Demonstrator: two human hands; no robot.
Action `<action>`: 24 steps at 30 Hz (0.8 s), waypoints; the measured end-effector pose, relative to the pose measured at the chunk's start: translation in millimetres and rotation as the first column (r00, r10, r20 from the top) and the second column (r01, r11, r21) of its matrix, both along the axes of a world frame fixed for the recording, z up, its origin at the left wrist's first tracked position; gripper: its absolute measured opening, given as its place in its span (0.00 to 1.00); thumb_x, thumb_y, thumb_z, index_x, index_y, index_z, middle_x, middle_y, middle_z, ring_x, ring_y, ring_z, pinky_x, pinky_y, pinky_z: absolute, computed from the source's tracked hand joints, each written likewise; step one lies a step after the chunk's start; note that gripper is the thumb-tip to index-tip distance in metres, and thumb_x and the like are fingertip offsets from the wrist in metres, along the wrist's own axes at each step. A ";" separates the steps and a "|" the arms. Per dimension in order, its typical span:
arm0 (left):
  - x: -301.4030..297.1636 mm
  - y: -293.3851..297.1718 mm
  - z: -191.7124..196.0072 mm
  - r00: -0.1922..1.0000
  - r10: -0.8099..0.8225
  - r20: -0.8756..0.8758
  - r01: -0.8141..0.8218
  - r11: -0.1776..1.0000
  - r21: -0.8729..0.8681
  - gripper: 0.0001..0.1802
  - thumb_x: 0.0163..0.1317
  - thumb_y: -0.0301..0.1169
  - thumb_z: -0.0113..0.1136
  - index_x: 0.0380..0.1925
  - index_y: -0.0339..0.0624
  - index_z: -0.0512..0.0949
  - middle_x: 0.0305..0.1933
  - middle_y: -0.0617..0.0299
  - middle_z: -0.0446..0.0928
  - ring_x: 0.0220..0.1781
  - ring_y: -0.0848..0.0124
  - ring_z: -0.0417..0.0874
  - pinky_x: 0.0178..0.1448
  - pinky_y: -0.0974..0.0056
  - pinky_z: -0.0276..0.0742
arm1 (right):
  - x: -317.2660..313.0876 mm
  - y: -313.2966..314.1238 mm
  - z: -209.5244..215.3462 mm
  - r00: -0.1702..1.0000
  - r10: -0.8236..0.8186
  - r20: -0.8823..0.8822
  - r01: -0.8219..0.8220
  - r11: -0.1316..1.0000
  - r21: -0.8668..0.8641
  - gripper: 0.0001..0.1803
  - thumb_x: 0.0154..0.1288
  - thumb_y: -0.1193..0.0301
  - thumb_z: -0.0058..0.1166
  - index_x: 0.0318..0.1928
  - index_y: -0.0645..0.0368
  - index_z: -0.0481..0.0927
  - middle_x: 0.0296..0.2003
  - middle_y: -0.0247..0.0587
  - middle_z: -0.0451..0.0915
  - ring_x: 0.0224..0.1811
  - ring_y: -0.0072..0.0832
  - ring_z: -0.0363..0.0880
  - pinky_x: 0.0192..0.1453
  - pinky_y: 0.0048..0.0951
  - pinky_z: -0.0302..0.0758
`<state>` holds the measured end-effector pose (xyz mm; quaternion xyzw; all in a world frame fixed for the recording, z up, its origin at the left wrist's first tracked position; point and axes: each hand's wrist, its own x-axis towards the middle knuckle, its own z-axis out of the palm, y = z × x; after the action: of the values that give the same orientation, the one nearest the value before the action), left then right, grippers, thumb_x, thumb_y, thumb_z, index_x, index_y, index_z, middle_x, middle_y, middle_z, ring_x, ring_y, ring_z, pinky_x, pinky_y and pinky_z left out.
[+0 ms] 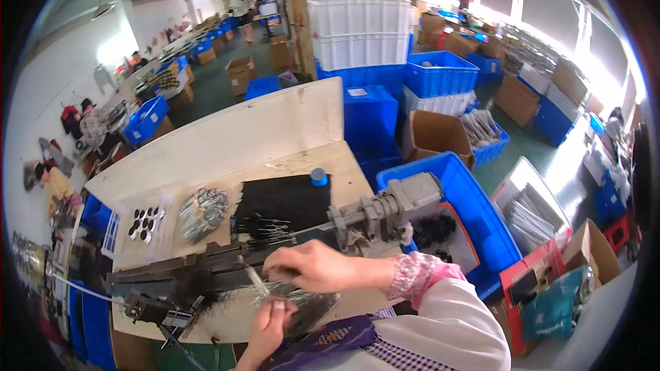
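My left hand [269, 326] is low in the middle, fingers closed. A pale, slim stick-like piece [257, 280] slants up and left from its fingertips; its exact kind is unclear. Just above, my right hand [309, 266] has its fingers bent together over the machine's edge, and what they hold, if anything, is hidden. Beneath and beside both hands lies a heap of thin metal rods [315, 308]. Behind them a long grey bench machine [216, 266] runs across the table, with a clamp-like metal head [375, 213] at its right.
Several thin metal pieces [269, 228] lie on a black cloth [285, 199], near a blue round container [318, 177]. To the left are a bagged bundle [204, 214] and a clear tray [161, 223] of dark discs. A blue bin [491, 247] stands at right. Dark bristle-like debris [196, 290] clings to the machine.
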<state>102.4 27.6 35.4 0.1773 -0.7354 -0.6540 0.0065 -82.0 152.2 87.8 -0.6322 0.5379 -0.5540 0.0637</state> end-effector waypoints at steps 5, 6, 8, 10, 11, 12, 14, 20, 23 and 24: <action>15.2 -39.4 -43.5 0.845 0.378 -0.378 -0.471 0.860 -0.193 0.13 0.75 0.36 0.40 0.39 0.39 0.71 0.35 0.66 0.69 0.34 0.78 0.69 0.34 0.69 0.69 | -58.8 -8.7 -39.1 0.860 -0.281 -0.426 0.348 0.933 0.089 0.09 0.53 0.78 0.55 0.37 0.60 0.78 0.34 0.42 0.76 0.35 0.39 0.81 0.38 0.35 0.80; 13.9 -28.2 -44.0 0.834 0.412 -0.368 -0.499 0.848 -0.181 0.13 0.75 0.36 0.40 0.39 0.39 0.71 0.35 0.66 0.69 0.34 0.78 0.69 0.34 0.69 0.69 | -58.8 -11.8 -47.8 0.843 -0.250 -0.476 0.347 0.929 0.126 0.07 0.53 0.77 0.54 0.36 0.60 0.78 0.34 0.42 0.75 0.36 0.39 0.80 0.38 0.34 0.80; -2.6 -1.4 -38.4 0.885 0.460 -0.076 -0.392 0.822 0.412 0.12 0.74 0.36 0.42 0.36 0.42 0.71 0.34 0.67 0.69 0.34 0.77 0.68 0.34 0.69 0.68 | -53.7 -15.8 -56.5 0.783 -0.229 -0.579 0.356 0.927 0.115 0.06 0.54 0.76 0.54 0.34 0.60 0.77 0.34 0.42 0.74 0.37 0.38 0.80 0.38 0.33 0.80; -20.4 -3.1 -54.6 0.862 0.506 0.035 -0.470 0.771 0.430 0.10 0.74 0.36 0.43 0.37 0.44 0.71 0.34 0.68 0.69 0.34 0.77 0.69 0.33 0.68 0.68 | -51.7 -32.0 -66.6 0.716 -0.173 -0.676 0.385 0.906 0.177 0.11 0.51 0.78 0.54 0.37 0.60 0.78 0.33 0.39 0.74 0.41 0.36 0.78 0.40 0.33 0.79; -21.7 4.6 -59.1 0.843 0.527 0.105 -0.516 0.739 0.433 0.09 0.73 0.37 0.45 0.39 0.46 0.71 0.34 0.68 0.70 0.34 0.76 0.69 0.33 0.66 0.69 | -48.1 -32.1 -64.7 0.691 -0.141 -0.709 0.374 0.909 0.184 0.07 0.51 0.76 0.53 0.34 0.59 0.77 0.33 0.39 0.74 0.41 0.36 0.78 0.38 0.32 0.79; -20.7 10.9 -53.3 0.833 0.538 0.127 -0.534 0.722 0.440 0.09 0.73 0.37 0.45 0.39 0.46 0.71 0.34 0.68 0.70 0.34 0.76 0.69 0.33 0.66 0.69 | -45.6 -32.4 -63.6 0.661 -0.123 -0.740 0.373 0.910 0.181 0.04 0.52 0.74 0.53 0.30 0.58 0.76 0.32 0.39 0.74 0.40 0.36 0.78 0.37 0.31 0.79; -22.3 12.9 -30.5 0.855 0.490 0.172 -0.481 0.625 0.614 0.08 0.72 0.37 0.48 0.36 0.47 0.71 0.32 0.70 0.68 0.30 0.79 0.68 0.29 0.69 0.65 | -44.2 -34.2 -68.5 0.700 -0.151 -0.698 0.364 0.916 0.167 0.10 0.49 0.77 0.53 0.36 0.59 0.78 0.32 0.39 0.75 0.37 0.36 0.77 0.38 0.33 0.78; -1.2 -53.8 28.5 0.886 0.450 -0.113 0.022 0.202 0.979 0.09 0.73 0.33 0.44 0.34 0.45 0.72 0.27 0.70 0.61 0.17 0.84 0.54 0.16 0.77 0.47 | -49.1 -40.9 -51.1 0.694 -0.094 -0.714 0.362 0.903 0.233 0.10 0.50 0.77 0.54 0.37 0.59 0.78 0.29 0.40 0.74 0.35 0.38 0.77 0.36 0.35 0.77; 28.2 -85.3 3.2 0.755 0.641 -0.137 0.177 0.003 0.984 0.13 0.73 0.38 0.47 0.41 0.41 0.75 0.24 0.69 0.64 0.14 0.83 0.53 0.13 0.75 0.46 | -39.4 -39.5 -48.7 0.791 -0.107 -0.602 0.297 0.928 0.225 0.10 0.46 0.80 0.55 0.33 0.60 0.76 0.29 0.40 0.73 0.36 0.38 0.77 0.36 0.35 0.77; 38.3 -86.0 -8.4 0.758 0.642 -0.115 0.157 -0.009 0.988 0.13 0.73 0.38 0.47 0.41 0.41 0.75 0.24 0.69 0.64 0.14 0.83 0.53 0.13 0.75 0.46 | -41.1 -45.7 -48.3 0.803 -0.101 -0.588 0.293 0.925 0.242 0.10 0.46 0.80 0.55 0.33 0.60 0.76 0.29 0.40 0.73 0.36 0.38 0.77 0.36 0.35 0.77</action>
<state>140.7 -58.3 27.0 0.0664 0.0121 -0.9729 0.2213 -123.1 106.5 39.5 -0.6883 0.6786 -0.2505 -0.0550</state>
